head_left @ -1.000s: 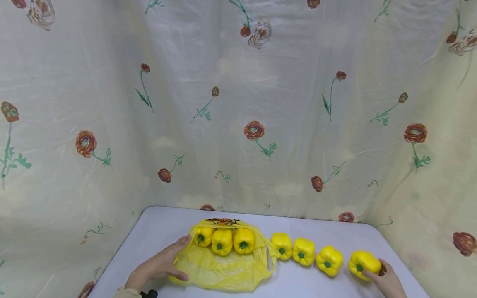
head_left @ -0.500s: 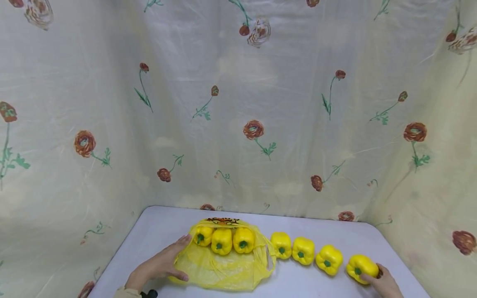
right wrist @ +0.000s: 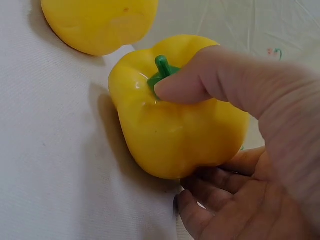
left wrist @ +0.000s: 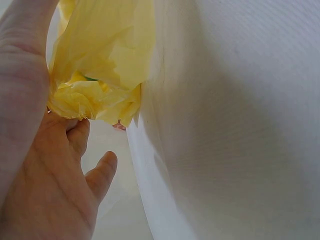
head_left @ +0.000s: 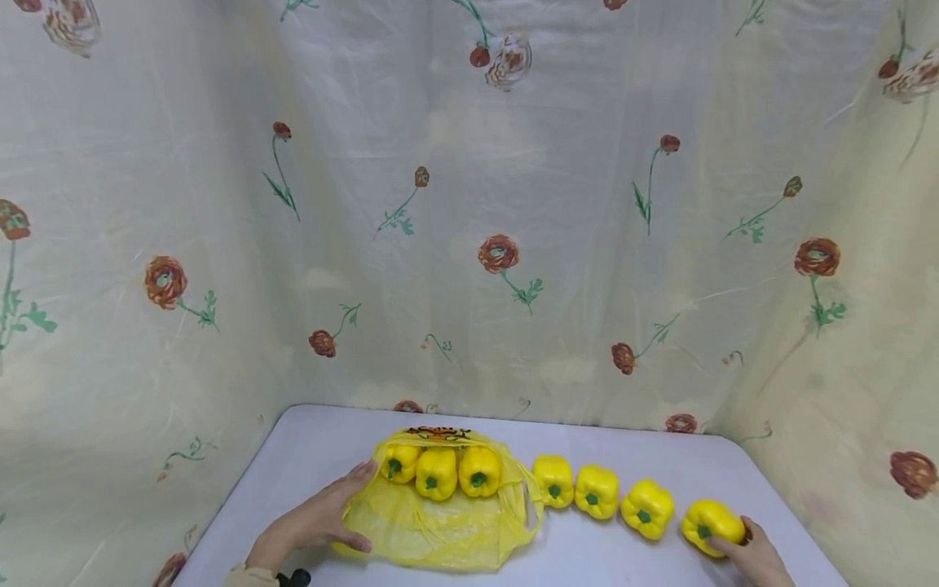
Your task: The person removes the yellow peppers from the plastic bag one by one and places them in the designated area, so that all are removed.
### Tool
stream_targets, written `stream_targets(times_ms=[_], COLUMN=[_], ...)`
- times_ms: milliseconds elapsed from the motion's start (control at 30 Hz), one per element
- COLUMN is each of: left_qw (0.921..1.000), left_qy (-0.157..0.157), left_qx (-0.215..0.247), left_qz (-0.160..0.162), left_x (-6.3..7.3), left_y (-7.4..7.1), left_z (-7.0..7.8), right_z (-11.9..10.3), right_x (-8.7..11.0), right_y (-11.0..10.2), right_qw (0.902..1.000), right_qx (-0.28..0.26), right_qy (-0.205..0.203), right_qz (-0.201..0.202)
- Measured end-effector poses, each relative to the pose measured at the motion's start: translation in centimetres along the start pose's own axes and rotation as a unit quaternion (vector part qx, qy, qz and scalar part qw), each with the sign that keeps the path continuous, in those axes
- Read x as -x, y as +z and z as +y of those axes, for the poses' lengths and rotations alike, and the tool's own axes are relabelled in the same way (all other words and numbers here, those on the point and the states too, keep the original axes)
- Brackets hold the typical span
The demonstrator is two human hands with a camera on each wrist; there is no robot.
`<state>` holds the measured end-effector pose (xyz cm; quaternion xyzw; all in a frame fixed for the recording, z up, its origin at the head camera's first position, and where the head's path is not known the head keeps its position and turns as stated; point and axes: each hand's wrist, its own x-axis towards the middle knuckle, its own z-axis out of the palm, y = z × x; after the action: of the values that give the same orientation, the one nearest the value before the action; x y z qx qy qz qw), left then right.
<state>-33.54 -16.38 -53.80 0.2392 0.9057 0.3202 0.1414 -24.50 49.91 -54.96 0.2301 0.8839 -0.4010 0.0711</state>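
Head view, I note left hand (head_left: 326,515) spread at the left edge of the yellow bag (head_left: 433,538), three peppers (head_left: 437,477) inside, right hand (head_left: 759,554) pinching the rightmost pepper (head_left: 710,524), right side of the tabletop (head_left: 594,562).

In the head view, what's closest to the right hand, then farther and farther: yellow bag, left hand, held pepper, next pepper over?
1. Held pepper: in the right hand.
2. Next pepper: just left.
3. Yellow bag: farther left.
4. Left hand: at the bag's left side.
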Motion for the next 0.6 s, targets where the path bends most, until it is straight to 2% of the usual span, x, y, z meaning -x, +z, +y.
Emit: stream_targets(times_ms=[267,300,467,600], left_qw=[1.0,1.0,1.0,1.0], left_qy=[0.005,0.007,0.005,0.001], left_qx=[-0.002,-0.002,0.001,0.001], left_qz=[0.001,0.001,0.002,0.002], left_x=[-0.1,0.0,0.0,0.0], left_y=[0.0,0.0,0.0,0.1], left_z=[-0.1,-0.1,0.0,-0.1], right_z=[-0.6,0.0,0.7,-0.3], right_x=[0.5,-0.4,-1.4,-0.2], right_y=[-0.2,-0.2,-0.2,-0.3], right_qw=[1.0,1.0,0.9996,0.9995], right_qx=[-0.001,-0.003,-0.019,-0.021], right_qy=[0.0,0.003,0.02,0.022], right_qz=[0.004,0.004,-0.007,-0.013])
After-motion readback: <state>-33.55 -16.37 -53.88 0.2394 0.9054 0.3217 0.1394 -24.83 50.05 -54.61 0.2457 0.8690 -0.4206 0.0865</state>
